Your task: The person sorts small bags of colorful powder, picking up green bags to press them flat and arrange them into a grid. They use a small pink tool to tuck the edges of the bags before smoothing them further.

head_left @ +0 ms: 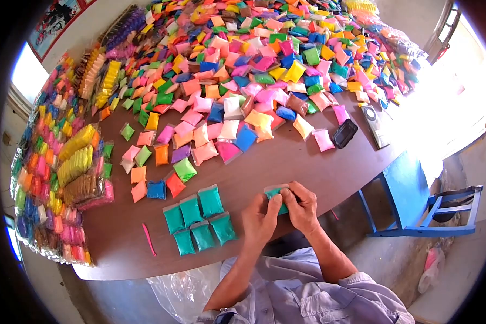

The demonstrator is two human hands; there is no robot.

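Between my two hands is a small teal packet [274, 191], its upper edge and part of its body showing. My left hand [260, 218] has its thumb and fingers closed on the packet's left side. My right hand [299, 205] pinches the same packet from the right, thumb against its top edge. To the left of my hands, several teal packets [202, 235] lie flat in two rows near the table's front edge. A thin pink strip [149, 239] rests farther left. What my fingers cover of the held packet is hidden.
A big heap of colourful packets [264, 65] covers the back of the table [308, 162]. Bundled packets [76, 162] are stacked at the left. A black case [345, 133] and a flat silver item [375, 127] lie at the right. A blue chair [402, 189] stands beyond.
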